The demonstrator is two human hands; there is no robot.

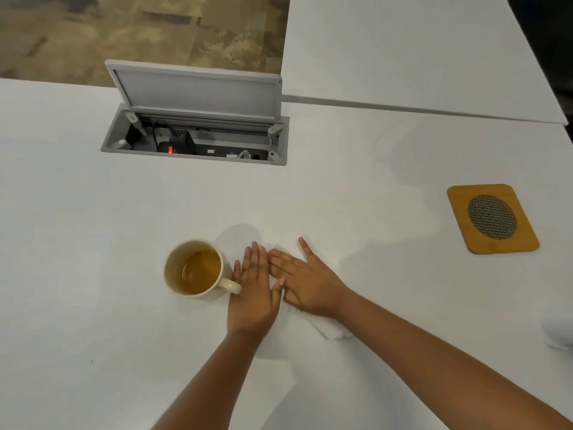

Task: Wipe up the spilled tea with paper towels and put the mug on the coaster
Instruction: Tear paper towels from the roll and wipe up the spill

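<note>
A cream mug with amber tea stands upright on the white table, its handle pointing right toward my hands. My left hand lies flat, fingers spread, just right of the handle. My right hand lies flat beside it, fingers angled left and touching the left hand. Both press on a white paper towel that shows beneath and behind the right wrist; a faint yellowish stain shows at the right fingertips. The wooden coaster with a round mesh centre lies far right, bare.
An open cable box with a raised grey lid and plugs inside is sunk into the table behind the mug. A second white tabletop adjoins at the back right. Something white shows at the right edge. Carpet lies beyond the far-left edge.
</note>
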